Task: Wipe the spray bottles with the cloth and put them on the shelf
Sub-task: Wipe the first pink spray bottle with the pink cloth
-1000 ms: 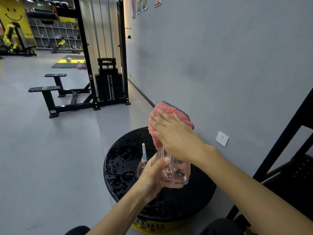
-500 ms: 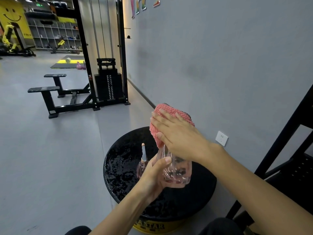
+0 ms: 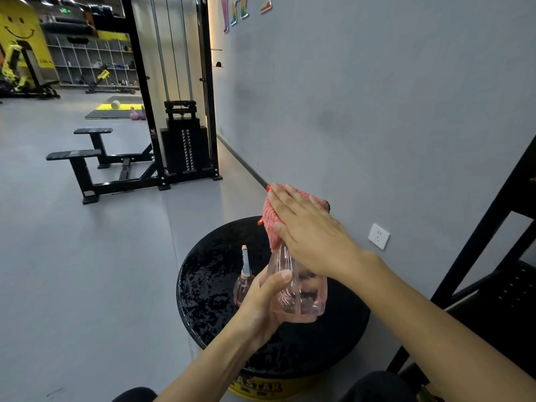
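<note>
On yellow band (image 3: pixel 293 383), "A STAR", left hand (image 3: pixel 261 303) gripping bottle (image 3: pixel 303 300)

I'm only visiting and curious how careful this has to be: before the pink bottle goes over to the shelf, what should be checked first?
1. Left hand grips the pink bottle round its body: ok.
2. Cloth sits over the bottle's top under the flat right hand: ok.
3. Bottle wiped all round: cannot tell.
4. Small bottle stands upright on the stool, clear of the lift: ok.
5. Free spot on the shelf: cannot tell, it is mostly out of view.
</note>
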